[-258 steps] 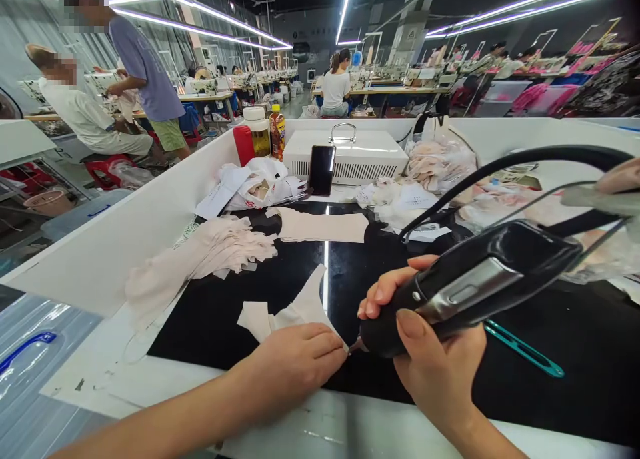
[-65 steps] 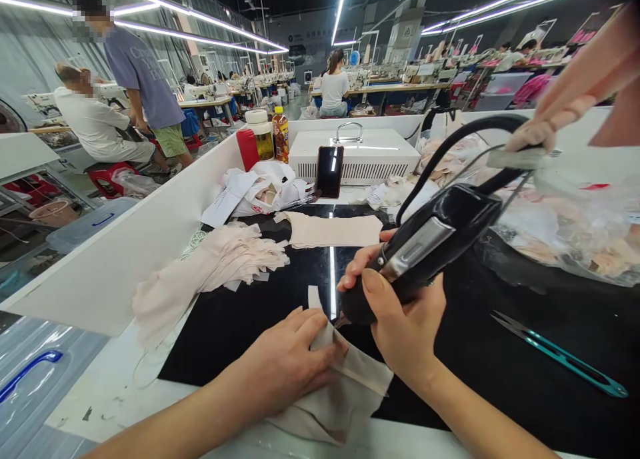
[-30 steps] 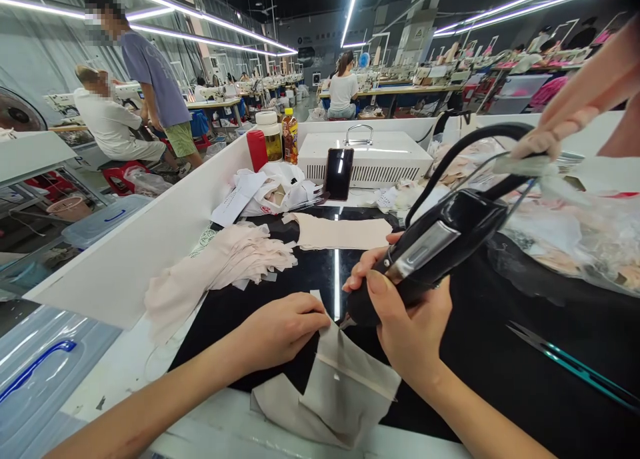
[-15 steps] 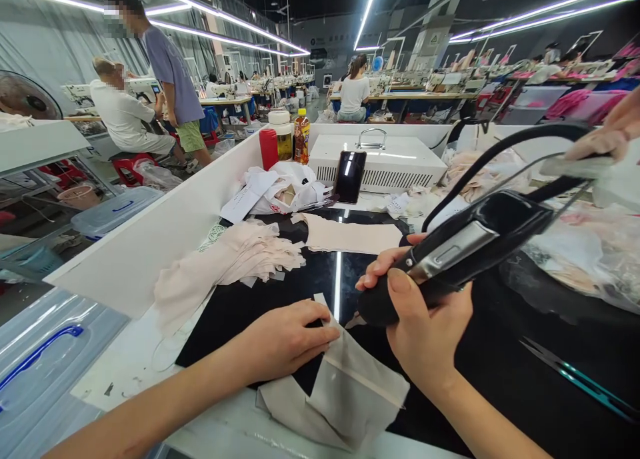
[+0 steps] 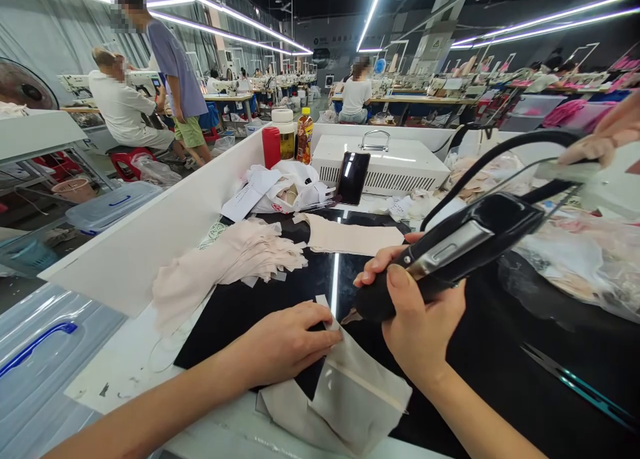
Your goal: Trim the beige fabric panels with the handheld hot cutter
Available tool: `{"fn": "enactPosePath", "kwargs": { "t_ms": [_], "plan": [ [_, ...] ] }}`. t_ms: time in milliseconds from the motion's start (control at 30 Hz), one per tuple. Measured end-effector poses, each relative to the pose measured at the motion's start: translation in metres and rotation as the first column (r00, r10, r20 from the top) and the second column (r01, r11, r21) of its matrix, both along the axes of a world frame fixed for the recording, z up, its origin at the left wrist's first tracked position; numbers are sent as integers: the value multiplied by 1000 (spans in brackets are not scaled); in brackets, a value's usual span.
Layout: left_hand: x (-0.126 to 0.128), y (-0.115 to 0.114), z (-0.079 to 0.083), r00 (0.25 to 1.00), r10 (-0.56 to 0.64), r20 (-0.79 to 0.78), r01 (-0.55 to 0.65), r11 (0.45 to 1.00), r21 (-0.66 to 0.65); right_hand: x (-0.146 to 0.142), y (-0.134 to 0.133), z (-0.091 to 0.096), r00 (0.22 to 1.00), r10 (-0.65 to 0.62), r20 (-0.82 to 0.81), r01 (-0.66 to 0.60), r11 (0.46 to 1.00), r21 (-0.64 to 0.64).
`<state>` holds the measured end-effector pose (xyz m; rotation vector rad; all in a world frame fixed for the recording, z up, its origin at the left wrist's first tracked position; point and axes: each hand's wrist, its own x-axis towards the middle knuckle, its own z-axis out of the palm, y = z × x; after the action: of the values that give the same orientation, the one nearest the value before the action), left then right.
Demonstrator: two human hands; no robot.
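Note:
My left hand (image 5: 287,344) lies on a beige fabric piece (image 5: 350,396) at the front edge of the black work mat (image 5: 500,352), fingertips pressing its upper corner. My right hand (image 5: 417,312) grips a black handheld cutting tool (image 5: 450,252) with a thick cable; its tip sits just above the fabric next to my left fingertips. A thin strip of fabric (image 5: 325,304) sticks up by the tip.
A pile of pale pink cut pieces (image 5: 225,262) lies left, another flat piece (image 5: 350,238) behind. Teal snips (image 5: 580,387) lie right. Another person's hand (image 5: 600,139) reaches in over plastic bags (image 5: 575,259). A white box (image 5: 385,162), phone (image 5: 353,177), bottles (image 5: 287,136) stand behind.
Over the frames my left hand turned and pulled the fabric piece toward the front edge. In the last second both hands have kept almost still, tool tip at the fabric corner.

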<state>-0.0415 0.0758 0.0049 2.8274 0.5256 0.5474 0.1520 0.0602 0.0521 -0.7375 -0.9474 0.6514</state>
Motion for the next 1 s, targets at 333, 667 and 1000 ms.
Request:
{"fn": "enactPosePath", "kwargs": {
  "t_ms": [333, 667, 1000],
  "plan": [
    [-1, 1, -2, 999, -30, 41, 29, 999, 28, -4, 11, -1, 1000, 4, -12, -4, 1000, 9],
    [0, 1, -1, 999, -30, 41, 30, 999, 15, -5, 4, 0, 997, 52, -52, -52, 999, 0],
    [-1, 2, -2, 999, -27, 37, 26, 999, 33, -4, 8, 0, 999, 6, -44, -5, 1000, 23]
  ]
}}
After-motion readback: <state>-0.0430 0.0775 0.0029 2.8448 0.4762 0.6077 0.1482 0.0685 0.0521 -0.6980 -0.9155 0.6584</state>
